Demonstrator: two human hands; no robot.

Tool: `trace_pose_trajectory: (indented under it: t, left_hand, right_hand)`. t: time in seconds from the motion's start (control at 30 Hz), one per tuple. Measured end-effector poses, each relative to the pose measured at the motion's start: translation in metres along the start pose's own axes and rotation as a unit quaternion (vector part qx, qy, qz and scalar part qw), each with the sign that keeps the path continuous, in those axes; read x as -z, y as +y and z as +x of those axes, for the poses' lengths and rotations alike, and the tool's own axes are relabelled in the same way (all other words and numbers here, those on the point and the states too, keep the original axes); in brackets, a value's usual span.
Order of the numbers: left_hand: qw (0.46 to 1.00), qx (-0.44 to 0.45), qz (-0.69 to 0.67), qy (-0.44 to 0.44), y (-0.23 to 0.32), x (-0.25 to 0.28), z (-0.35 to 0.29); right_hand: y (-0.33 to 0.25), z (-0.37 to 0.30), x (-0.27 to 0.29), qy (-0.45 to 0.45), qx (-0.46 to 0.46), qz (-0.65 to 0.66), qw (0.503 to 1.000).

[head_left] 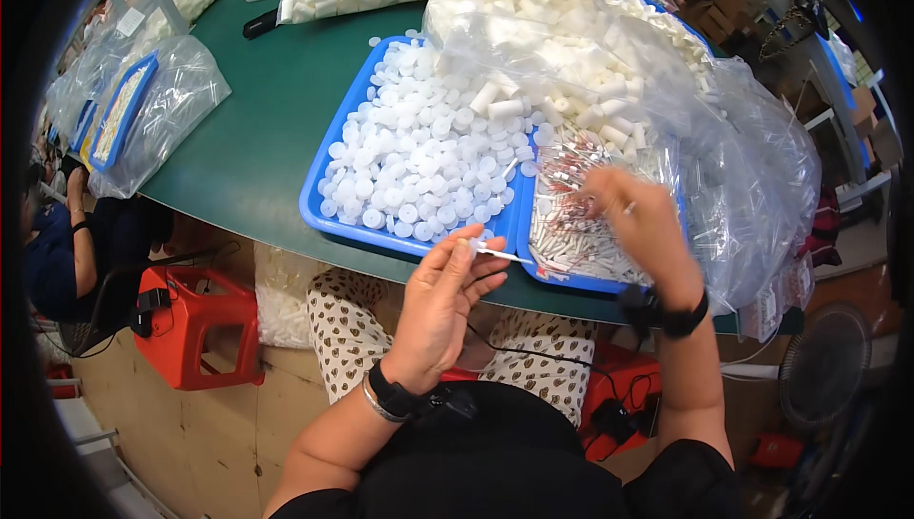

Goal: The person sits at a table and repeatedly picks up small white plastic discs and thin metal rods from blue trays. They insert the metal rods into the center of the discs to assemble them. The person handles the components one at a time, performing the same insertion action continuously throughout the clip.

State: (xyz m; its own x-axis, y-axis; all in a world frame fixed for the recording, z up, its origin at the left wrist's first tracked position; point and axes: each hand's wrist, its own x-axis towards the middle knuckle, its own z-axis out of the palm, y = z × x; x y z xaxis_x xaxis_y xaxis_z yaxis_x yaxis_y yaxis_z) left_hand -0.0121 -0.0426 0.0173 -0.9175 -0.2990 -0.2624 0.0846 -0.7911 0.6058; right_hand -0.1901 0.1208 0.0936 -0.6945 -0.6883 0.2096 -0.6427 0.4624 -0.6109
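Left hand (440, 305) pinches thin white stick (500, 252); right hand (640, 219) blurred, grip unclear, over stick tray (571, 283). Risk: stick slips off desk (276, 119) edge.

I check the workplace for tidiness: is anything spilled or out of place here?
Slightly. A few white caps lie on the green table just outside the blue tray. The rest sits in trays and bags.

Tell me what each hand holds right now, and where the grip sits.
Left hand pinches a thin white stick at its near end. Right hand reaches into the tray of small tubes; its hold cannot be told.
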Motion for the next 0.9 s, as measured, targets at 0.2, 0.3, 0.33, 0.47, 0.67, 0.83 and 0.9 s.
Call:
trace_pose_trajectory:
  t: [0.2, 0.3, 0.33, 0.47, 0.67, 0.83, 0.9]
  left_hand:
    - [0.997, 0.066, -0.027, -0.014, -0.009, -0.001, -0.007]
    - [0.997, 0.07, -0.01, -0.025, -0.012, 0.0, -0.008]
    - [0.997, 0.068, -0.009, -0.026, -0.012, 0.0, -0.008]
    - [0.997, 0.064, -0.009, -0.044, -0.011, -0.001, -0.006]
    - [0.992, 0.013, 0.051, -0.112, -0.015, -0.009, -0.009]
    - [0.968, -0.032, 0.175, -0.176, -0.018, -0.022, -0.011]
    - [0.967, -0.024, 0.191, -0.166, -0.023, -0.018, -0.011]
  right_hand:
    - [0.088, 0.039, 0.021, 0.102, -0.065, -0.303, 0.945]
    - [0.107, 0.042, 0.016, 0.092, -0.133, -0.288, 0.944]
    - [0.115, 0.039, 0.017, 0.091, -0.136, -0.268, 0.949]
    - [0.139, 0.018, 0.028, 0.149, -0.091, -0.231, 0.957]
    - [0.011, -0.047, 0.018, 0.014, -0.128, 0.148, 0.981]
    - [-0.03, -0.095, -0.022, -0.091, -0.123, 0.212, 0.965]
    - [-0.034, -0.101, -0.026, -0.111, -0.136, 0.213, 0.961]
